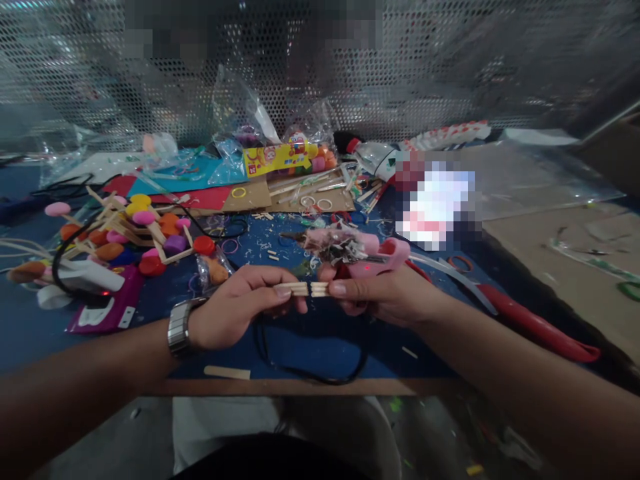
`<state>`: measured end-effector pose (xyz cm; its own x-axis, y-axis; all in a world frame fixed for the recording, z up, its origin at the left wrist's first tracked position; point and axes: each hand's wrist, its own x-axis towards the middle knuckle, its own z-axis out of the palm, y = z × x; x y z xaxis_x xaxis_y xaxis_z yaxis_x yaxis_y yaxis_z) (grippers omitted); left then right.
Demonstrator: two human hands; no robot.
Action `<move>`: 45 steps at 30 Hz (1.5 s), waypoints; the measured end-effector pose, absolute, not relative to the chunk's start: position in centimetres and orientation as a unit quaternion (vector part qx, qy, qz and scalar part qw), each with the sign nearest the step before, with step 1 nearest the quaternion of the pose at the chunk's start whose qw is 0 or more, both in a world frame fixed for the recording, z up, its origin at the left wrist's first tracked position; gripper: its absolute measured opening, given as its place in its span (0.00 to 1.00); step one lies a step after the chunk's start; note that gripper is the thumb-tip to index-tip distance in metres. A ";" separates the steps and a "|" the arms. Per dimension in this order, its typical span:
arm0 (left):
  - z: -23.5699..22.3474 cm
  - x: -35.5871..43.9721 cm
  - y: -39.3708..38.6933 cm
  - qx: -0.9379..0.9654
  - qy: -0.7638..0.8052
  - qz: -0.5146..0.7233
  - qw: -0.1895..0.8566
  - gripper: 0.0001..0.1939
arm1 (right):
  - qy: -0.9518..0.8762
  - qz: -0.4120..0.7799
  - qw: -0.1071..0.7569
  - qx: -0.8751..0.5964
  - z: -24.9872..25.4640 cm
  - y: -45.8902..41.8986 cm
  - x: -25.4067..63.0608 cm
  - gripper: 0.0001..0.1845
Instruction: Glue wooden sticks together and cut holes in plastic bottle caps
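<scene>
The stick pieces (pixel 299 289) are showing matt, bare wood. The glue gun (pixel 371 243) is presenting smooth plastic behind a rough, crusted front. The watch band (pixel 179 328) is exhibiting glossy metal. The clear sheet (pixel 530 179) is displaying glossy, wrinkled plastic film.

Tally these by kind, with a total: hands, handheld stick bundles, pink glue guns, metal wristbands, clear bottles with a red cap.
Hands: 2 (left hand, right hand)
Stick bundles: 2 (left bundle, right bundle)
Pink glue gun: 1
Metal wristband: 1
Clear bottle: 1
Total: 7
</scene>
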<state>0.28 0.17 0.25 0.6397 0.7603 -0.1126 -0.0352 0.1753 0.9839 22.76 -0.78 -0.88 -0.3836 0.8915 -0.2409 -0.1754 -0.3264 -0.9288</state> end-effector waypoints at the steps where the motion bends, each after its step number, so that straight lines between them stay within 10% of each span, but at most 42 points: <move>1: 0.3 0.3 0.2 0.581 0.314 0.278 0.697 0.12 | -0.440 0.705 0.376 -0.411 -0.9 -0.8 22.8 0.20; 45: 0.5 0.0 -0.1 0.658 0.284 0.233 0.657 0.14 | -0.489 0.673 0.353 -0.428 -1.1 -0.9 22.8 0.22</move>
